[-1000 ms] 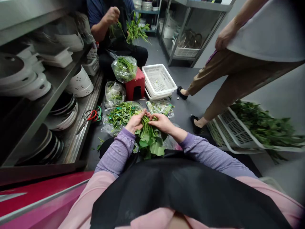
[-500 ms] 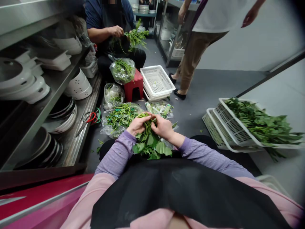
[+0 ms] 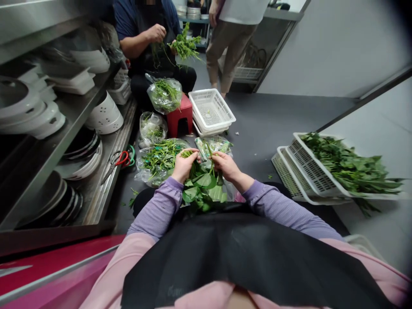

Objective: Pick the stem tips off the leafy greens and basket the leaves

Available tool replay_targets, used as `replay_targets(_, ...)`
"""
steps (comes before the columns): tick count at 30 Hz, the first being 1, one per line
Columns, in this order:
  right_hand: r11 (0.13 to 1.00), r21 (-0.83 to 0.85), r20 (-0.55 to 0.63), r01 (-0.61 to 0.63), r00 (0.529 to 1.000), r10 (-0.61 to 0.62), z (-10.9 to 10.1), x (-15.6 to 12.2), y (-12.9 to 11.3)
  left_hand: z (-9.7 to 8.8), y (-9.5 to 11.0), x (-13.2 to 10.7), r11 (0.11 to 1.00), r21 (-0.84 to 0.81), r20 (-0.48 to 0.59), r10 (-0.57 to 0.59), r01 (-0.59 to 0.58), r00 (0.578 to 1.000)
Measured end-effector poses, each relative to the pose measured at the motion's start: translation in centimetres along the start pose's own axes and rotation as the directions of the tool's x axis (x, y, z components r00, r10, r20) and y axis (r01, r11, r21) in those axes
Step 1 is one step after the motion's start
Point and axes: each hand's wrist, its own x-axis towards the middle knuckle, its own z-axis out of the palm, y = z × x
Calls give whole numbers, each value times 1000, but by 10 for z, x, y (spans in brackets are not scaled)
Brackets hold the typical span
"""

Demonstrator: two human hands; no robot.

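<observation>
A bunch of leafy greens [image 3: 201,186] hangs over my lap, its broad leaves toward me. My left hand [image 3: 185,165] is closed around the bunch's stems. My right hand [image 3: 225,165] pinches a single green stem [image 3: 210,161], a little apart from the left. Just beyond my left hand, cut greens [image 3: 161,156] lie in an opened plastic bag on the floor. A printed plastic packet of vegetables [image 3: 217,146] lies past my fingers.
Stacked white baskets [image 3: 315,171] with more leafy greens [image 3: 350,167] stand at right. Red-handled scissors [image 3: 122,159] rest on the left shelf edge. Ahead are a red stool [image 3: 180,118] with bagged greens, white baskets [image 3: 212,124], a seated person [image 3: 144,43] holding greens and a standing person [image 3: 230,43].
My hands have moved apart, the right one drawing a stem away from the bunch. The standing person has stepped left and farther off. The seated person's hand has lifted slightly from their greens.
</observation>
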Motion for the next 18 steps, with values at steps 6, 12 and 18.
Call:
replay_targets(6, 989, 105, 150, -105, 985, 88, -15, 3, -19, -9, 9, 4, 909, 386, 21, 165, -160, 986)
replay_targets(12, 972, -39, 338, -233, 912, 232, -2, -4, -10, 5, 11, -6, 979, 190, 212, 39, -80, 977)
replay_targets(18, 960, -224, 508, -166, 821, 261, -2, -10, -9, -3, 14, -4, 955, 236, 203, 132, -179, 970)
